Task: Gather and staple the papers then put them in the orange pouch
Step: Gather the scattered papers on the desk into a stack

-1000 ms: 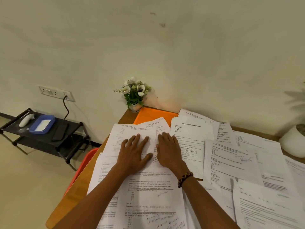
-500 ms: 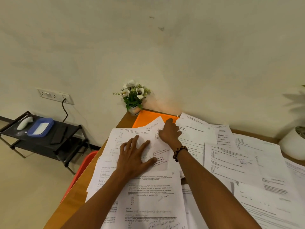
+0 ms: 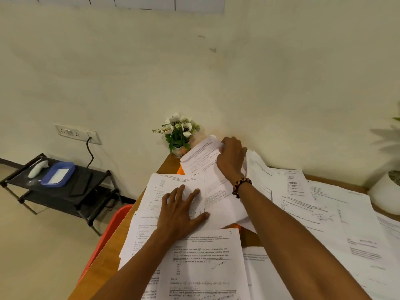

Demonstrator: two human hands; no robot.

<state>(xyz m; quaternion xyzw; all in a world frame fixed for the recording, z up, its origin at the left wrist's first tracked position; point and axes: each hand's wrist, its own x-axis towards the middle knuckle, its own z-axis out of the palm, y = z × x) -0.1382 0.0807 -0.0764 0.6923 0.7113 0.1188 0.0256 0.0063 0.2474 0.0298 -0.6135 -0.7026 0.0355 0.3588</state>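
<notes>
1. My left hand lies flat with its fingers spread, pressing down on the printed papers spread over the near left part of the wooden table.
2. My right hand, a beaded bracelet on its wrist, reaches to the far edge and curls its fingers round the top of a lifted sheaf of sheets, which tilts up toward the wall.
3. The orange pouch lies under those sheets at the far left of the table; only slivers of it show.
4. More loose pages cover the table to the right, overlapping one another.
5. A small pot of white flowers stands at the table's far left corner against the cream wall.
6. A white round pot sits at the far right edge.
7. To the left, a low black rack holds a blue tray, under a wall socket with a black cable.
8. An orange chair stands beside the table's left edge.
</notes>
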